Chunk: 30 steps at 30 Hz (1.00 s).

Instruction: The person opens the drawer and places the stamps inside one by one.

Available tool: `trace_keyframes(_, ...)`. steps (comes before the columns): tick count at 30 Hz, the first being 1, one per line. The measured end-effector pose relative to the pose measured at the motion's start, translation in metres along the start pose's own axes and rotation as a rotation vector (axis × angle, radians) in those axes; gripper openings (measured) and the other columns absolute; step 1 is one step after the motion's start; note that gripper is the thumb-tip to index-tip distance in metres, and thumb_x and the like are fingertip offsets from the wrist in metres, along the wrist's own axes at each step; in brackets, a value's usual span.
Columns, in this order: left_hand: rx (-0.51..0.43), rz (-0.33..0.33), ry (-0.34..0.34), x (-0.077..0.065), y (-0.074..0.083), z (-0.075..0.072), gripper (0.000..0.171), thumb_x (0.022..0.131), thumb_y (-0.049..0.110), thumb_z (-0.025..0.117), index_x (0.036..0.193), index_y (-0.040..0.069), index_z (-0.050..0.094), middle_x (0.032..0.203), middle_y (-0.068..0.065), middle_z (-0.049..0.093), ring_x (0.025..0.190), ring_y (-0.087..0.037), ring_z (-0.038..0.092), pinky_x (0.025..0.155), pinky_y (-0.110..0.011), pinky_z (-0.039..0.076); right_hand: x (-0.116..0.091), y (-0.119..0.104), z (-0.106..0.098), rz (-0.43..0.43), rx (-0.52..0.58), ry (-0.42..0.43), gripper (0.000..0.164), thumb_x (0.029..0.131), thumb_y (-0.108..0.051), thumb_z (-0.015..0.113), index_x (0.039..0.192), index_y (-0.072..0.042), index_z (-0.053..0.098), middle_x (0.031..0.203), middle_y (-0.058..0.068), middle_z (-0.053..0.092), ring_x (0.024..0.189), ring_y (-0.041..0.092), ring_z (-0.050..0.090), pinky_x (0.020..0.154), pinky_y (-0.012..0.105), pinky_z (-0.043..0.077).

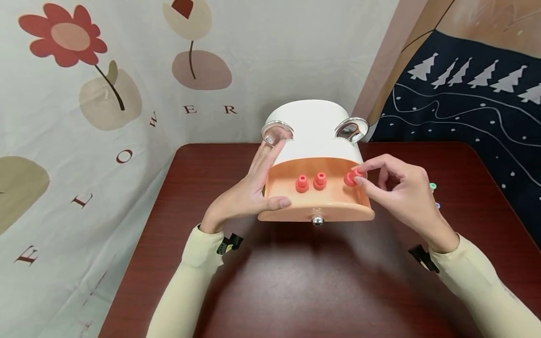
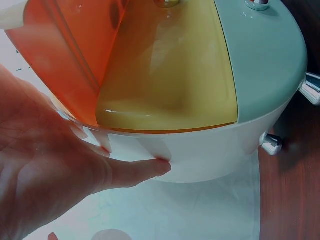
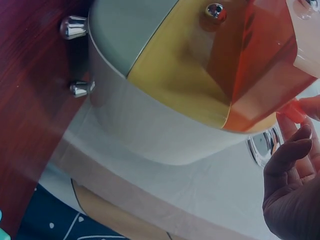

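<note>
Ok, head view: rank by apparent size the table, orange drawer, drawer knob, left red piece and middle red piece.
1. Table
2. Orange drawer
3. Left red piece and middle red piece: alike, so unranked
4. Drawer knob

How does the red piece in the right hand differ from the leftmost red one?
The held piece is pinched by the right hand; the leftmost piece stands untouched in the drawer. The held piece is partly hidden, the leftmost piece fully visible. Both are red.

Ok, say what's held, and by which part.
The right hand pinches a red piece, apparently by its narrower end; the left hand touches the white casing.
</note>
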<state>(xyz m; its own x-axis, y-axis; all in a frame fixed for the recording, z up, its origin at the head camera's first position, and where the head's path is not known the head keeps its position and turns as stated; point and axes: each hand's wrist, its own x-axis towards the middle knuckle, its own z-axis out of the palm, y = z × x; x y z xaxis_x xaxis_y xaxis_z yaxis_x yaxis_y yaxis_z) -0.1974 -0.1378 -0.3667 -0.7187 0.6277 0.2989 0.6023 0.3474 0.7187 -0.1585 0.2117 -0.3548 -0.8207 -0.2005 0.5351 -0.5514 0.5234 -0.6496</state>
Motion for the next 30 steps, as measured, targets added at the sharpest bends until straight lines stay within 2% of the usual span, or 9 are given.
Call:
trace_keyframes(6,-0.002,0.028,0.002,0.001,-0.001,0.001,0.124,0.090,0.092,0.053,0.177,0.016,0.005,0.181,0.000,-0.004,0.164,-0.020,-0.017,0.129,-0.055,-0.003,0.006,-0.005,0.007,-0.001,-0.059,-0.079,0.029,0.087,-0.007,0.094,0.110,-0.021,0.084,0.063,-0.009,0.052,0.058,0.011,0.046,0.046,0.024,0.033)
trace_keyframes(10,-0.003,0.020,-0.003,0.001,0.000,0.001,0.123,0.090,0.092,0.054,0.177,0.019,0.004,0.181,0.002,-0.006,0.164,-0.018,-0.019,0.129,-0.055,-0.004,0.009,-0.007,0.009,-0.002,-0.131,-0.110,0.027,0.088,-0.011,0.095,0.109,-0.023,0.084,0.062,-0.010,0.052,0.058,0.012,0.047,0.046,0.025,0.035)
trace_keyframes(15,0.009,0.025,0.009,0.001,0.000,0.000,0.123,0.090,0.092,0.054,0.177,0.019,0.005,0.181,0.002,-0.004,0.164,-0.019,-0.017,0.129,-0.055,-0.002,0.012,-0.008,0.012,-0.041,-0.235,-0.137,0.026,0.087,-0.011,0.094,0.108,-0.022,0.084,0.063,-0.013,0.054,0.057,0.011,0.048,0.046,0.026,0.035)
trace_keyframes(19,0.039,0.095,0.032,0.004,0.000,0.000,0.122,0.093,0.089,0.053,0.176,0.012,0.008,0.180,-0.002,0.006,0.165,-0.023,-0.009,0.130,-0.054,0.000,0.010,-0.007,0.014,-0.075,-0.260,-0.127,0.027,0.086,-0.008,0.094,0.109,-0.018,0.084,0.065,-0.012,0.058,0.057,0.010,0.047,0.047,0.025,0.036)
trace_keyframes(21,0.041,0.097,0.031,0.004,0.000,-0.001,0.122,0.093,0.088,0.053,0.176,0.011,0.008,0.180,-0.003,0.007,0.165,-0.022,-0.009,0.130,-0.054,0.000,0.009,-0.007,0.014,-0.083,-0.262,-0.120,0.028,0.086,-0.008,0.094,0.111,-0.018,0.084,0.067,-0.011,0.060,0.058,0.010,0.047,0.048,0.024,0.037)
trace_keyframes(26,0.016,0.027,0.010,0.001,0.000,-0.001,0.124,0.090,0.092,0.053,0.177,0.016,0.007,0.181,-0.001,-0.004,0.164,-0.018,-0.017,0.130,-0.055,0.000,0.007,-0.007,0.014,-0.093,-0.266,-0.084,0.030,0.086,-0.008,0.094,0.113,-0.016,0.085,0.066,-0.009,0.059,0.059,0.011,0.048,0.049,0.023,0.037)
trace_keyframes(30,0.022,0.029,0.012,0.000,0.000,-0.001,0.124,0.090,0.093,0.052,0.176,0.016,0.007,0.181,-0.001,-0.004,0.164,-0.020,-0.017,0.130,-0.055,0.000,0.001,-0.011,0.011,-0.116,-0.241,0.011,0.032,0.084,-0.002,0.094,0.113,-0.012,0.084,0.070,-0.006,0.064,0.059,0.007,0.048,0.051,0.019,0.037)
